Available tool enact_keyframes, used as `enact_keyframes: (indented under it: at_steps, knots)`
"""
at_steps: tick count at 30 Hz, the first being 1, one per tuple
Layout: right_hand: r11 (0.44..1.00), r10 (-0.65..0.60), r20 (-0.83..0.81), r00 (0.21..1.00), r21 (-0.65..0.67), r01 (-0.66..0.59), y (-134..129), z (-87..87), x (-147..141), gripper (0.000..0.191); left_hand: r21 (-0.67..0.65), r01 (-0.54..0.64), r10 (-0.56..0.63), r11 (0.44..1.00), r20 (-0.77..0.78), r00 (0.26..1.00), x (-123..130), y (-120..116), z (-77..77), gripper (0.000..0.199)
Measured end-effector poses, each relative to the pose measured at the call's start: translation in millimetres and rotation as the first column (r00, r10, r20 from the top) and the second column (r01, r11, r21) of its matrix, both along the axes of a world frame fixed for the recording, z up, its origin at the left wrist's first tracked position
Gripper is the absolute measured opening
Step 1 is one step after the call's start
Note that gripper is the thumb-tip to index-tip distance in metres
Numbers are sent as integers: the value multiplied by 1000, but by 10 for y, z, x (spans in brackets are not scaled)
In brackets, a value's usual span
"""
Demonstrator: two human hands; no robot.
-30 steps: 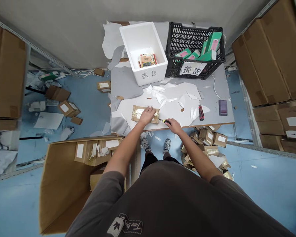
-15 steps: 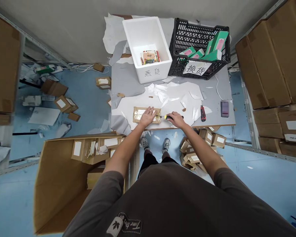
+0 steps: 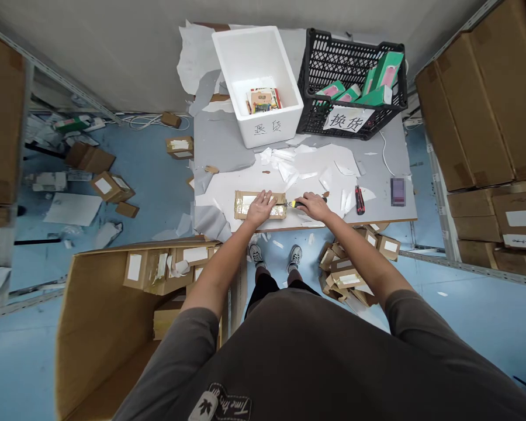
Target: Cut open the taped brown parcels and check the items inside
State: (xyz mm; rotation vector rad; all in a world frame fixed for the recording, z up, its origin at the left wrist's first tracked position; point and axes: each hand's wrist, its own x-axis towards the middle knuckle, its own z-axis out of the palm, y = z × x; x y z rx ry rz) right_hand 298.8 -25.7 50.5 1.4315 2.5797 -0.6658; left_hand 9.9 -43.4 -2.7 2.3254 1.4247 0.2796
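One taped box [image 3: 245, 206] — flat under the left hand [image 3: 260, 209].

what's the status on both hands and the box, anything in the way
Left hand spread on box. Right hand gripping cutter, its tip at box's right end. Paper scraps beyond box, not covering it.

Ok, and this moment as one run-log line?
left hand: flat on parcel | right hand: holding knife, blade at parcel's end | red cutter: on table
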Motion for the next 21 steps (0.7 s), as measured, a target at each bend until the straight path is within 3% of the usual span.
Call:
enact_keyframes:
  at_steps: [6, 8, 10, 11, 12, 14, 15, 16, 17, 19, 20, 21]
  knots:
    - [1000, 19, -46, 999, -10, -19, 92, 24, 74, 39, 7, -46, 46, 999, 43, 998, 21, -15, -40, 44]
    - [999, -48, -106, 993, -30, 45, 46, 31, 139, 36, -1, -65, 65, 998, 44, 997, 38, -27, -4, 40]
    - [974, -220, -198, 955, -92, 206, -87, 22, 210, 34, -14, -72, 73, 997, 40, 997, 55, -33, 66, 39]
    - [934, -351, -250, 902, -152, 322, -186, 5, 222, 35, -22, -70, 71, 997, 39, 997, 59, -30, 111, 40]
    - [861, -505, -297, 810, -243, 447, -303, -22, 203, 36, -33, -64, 65, 997, 39, 997, 53, -20, 160, 41]
    - [591, -803, -299, 516, -514, 621, -566, -112, 47, 46, -62, -50, 53, 997, 44, 998, 4, 24, 255, 45]
    - [444, -892, -252, 375, -647, 620, -696, -170, -90, 53, -78, -53, 56, 996, 45, 997, -45, 57, 298, 47]
    - [335, -939, -214, 269, -746, 576, -812, -231, -257, 59, -93, -66, 70, 993, 39, 997, -112, 94, 335, 49]
    - [276, -961, -207, 185, -794, 542, -906, -291, -443, 63, -109, -89, 92, 990, 24, 995, -195, 130, 366, 52]
    - [228, -973, -199, 114, -791, 568, -999, -387, -808, 66, -142, -131, 130, 981, -22, 991, -395, 184, 412, 57]
    - [261, -965, -217, 146, -746, 613, -990, -421, -961, 65, -155, -146, 140, 977, -46, 989, -502, 193, 429, 57]
    - [342, -940, -247, 237, -678, 650, -942, -445, -1084, 63, -164, -157, 148, 974, -66, 987, -607, 185, 444, 57]
